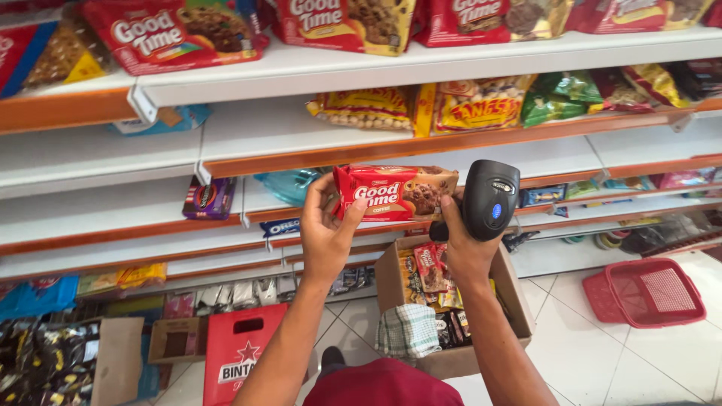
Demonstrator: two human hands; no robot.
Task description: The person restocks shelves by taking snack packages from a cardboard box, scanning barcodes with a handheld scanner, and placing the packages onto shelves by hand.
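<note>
My left hand point(325, 225) grips the left end of a red cookie packet point(392, 192) held flat in front of the shelves. My right hand point(459, 237) holds a black handheld barcode scanner point(489, 199), and its fingertips touch the packet's right end. Below my hands sits an open cardboard box point(517, 301) with several snack packets and a checked cloth inside.
White shelves with orange edges point(391, 146) carry more red cookie packets, nut bags and other snacks. A red shopping basket point(647, 293) lies on the tiled floor at right. A red bag point(237, 353) and small cartons stand on the floor at left.
</note>
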